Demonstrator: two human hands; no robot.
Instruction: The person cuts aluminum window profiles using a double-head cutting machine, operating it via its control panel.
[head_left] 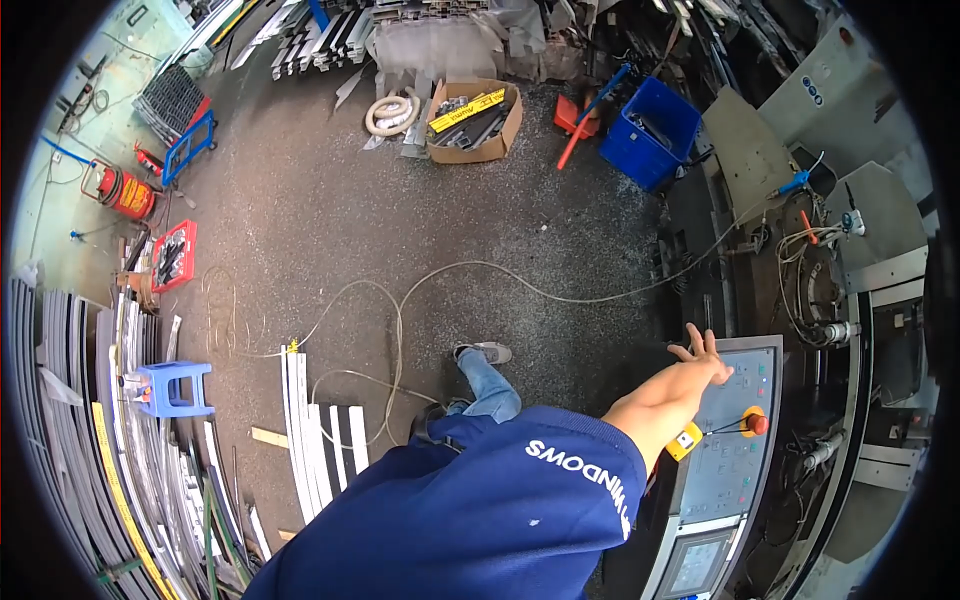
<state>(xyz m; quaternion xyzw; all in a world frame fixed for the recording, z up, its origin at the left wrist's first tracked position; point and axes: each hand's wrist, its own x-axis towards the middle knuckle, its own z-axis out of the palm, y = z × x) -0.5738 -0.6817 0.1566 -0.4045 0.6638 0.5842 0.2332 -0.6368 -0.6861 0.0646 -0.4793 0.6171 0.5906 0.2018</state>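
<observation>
My left hand (705,358) reaches out at the upper edge of a grey control panel (715,425), its fingers spread and nothing visible in them. Whether the fingertips touch the panel's edge cannot be made out. Below the hand, a red knob (757,425) on a yellow base stands out from the panel. A yellow tag or box (684,441) is beside my forearm, joined by a dark cord towards the knob. At the panel's lower end is a screen (694,566). My right hand is not in view.
A thin hose (560,298) crosses the floor near my shoe (486,352). Beyond are a cardboard box (468,155) and a blue bin (640,158). Long profiles (297,430) and a blue stool (177,390) are at left. Machinery (865,370) stands at right.
</observation>
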